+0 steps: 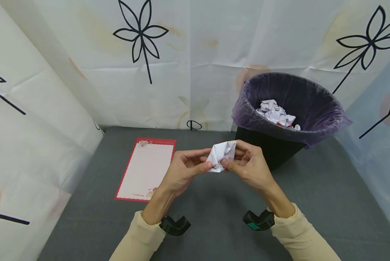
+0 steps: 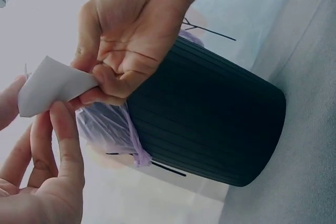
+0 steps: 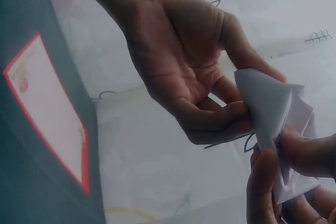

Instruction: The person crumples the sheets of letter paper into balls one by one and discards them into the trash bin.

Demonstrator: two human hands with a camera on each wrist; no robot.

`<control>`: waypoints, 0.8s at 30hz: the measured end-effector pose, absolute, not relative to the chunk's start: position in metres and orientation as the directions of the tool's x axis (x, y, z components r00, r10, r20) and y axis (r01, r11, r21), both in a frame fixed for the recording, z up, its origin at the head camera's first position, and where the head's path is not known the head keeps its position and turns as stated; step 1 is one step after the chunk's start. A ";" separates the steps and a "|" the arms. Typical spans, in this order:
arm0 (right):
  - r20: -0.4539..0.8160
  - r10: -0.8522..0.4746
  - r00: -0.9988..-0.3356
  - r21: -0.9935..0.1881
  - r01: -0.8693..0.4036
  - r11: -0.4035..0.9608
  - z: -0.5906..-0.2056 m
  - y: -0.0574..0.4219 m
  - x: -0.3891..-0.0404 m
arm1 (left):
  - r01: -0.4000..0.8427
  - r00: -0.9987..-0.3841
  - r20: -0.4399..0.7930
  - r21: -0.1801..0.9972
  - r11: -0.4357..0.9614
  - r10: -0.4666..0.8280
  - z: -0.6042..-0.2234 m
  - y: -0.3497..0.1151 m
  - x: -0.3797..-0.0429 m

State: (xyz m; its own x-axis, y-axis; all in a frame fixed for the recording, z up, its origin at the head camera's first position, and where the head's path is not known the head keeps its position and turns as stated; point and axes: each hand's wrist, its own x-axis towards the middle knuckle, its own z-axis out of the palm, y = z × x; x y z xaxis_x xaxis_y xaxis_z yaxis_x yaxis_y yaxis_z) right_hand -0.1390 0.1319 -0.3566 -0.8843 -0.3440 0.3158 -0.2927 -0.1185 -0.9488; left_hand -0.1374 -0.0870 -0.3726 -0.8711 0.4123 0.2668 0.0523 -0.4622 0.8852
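Note:
A small folded, crumpled piece of white paper [image 1: 221, 155] is held up between both hands over the table, with creased flaps showing. My left hand [image 1: 185, 166] pinches its left edge between thumb and fingers. On the other side my right hand [image 1: 248, 165] grips it, the thumb pressed onto its front face. In the left wrist view the paper [image 2: 55, 85] shows a smooth pointed side, and the right wrist view shows its folded layers with the right thumb [image 3: 310, 153] on them.
A red-bordered sheet of lined letter paper [image 1: 149, 168] lies flat on the grey table [image 1: 93, 224], left of the hands. Behind the right hand stands a black bin [image 1: 263, 148] with a purple liner [image 1: 322, 134], holding crumpled white paper [image 1: 276, 113]. Patterned curtains [image 1: 214, 90] border the table.

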 end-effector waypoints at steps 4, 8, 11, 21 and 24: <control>0.294 -0.351 -0.889 -0.956 -0.280 -0.093 -0.353 0.132 -0.139 | 0.060 -0.880 0.258 0.893 -0.446 0.398 -0.374 -0.087 -0.139; 0.269 -0.404 -0.874 -0.962 -0.225 -0.152 -0.354 0.136 -0.142 | 0.075 -0.865 0.261 0.912 -0.403 0.429 -0.372 -0.090 -0.140; 0.259 -0.451 -0.854 -0.960 -0.177 -0.216 -0.356 0.139 -0.145 | 0.121 -0.806 0.316 0.916 -0.383 0.501 -0.371 -0.095 -0.141; 0.272 -0.600 -0.752 -0.949 -0.107 -0.296 -0.355 0.144 -0.148 | 0.205 -0.659 0.474 0.860 -0.466 0.584 -0.369 -0.101 -0.145; 0.241 -0.624 -0.743 -0.957 -0.076 -0.279 -0.353 0.144 -0.147 | 0.273 -0.659 0.489 0.864 -0.424 0.572 -0.368 -0.100 -0.143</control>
